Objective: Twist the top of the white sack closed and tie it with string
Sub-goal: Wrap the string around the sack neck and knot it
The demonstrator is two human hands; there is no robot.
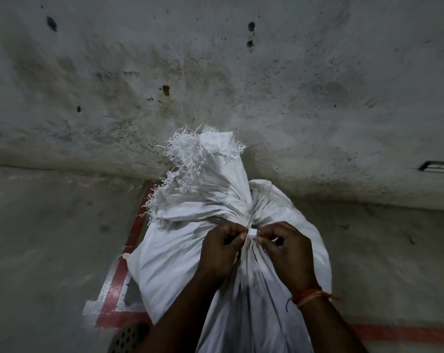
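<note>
Two hands are working at one white sack (180, 263) standing on the floor (50, 238). The left hand (219, 253) and right hand (287, 253) are pinching one white string (251, 233) at the bunched neck, right between them.

Both hands, left (222, 247) and right (287, 248), crowd the gathered neck of the white sack (180, 271), almost touching. Just beyond them the frayed sack top (203, 164) stands up, with the wall (216, 72) close behind. Bare floor (50, 238) lies open left and right of them.
</note>
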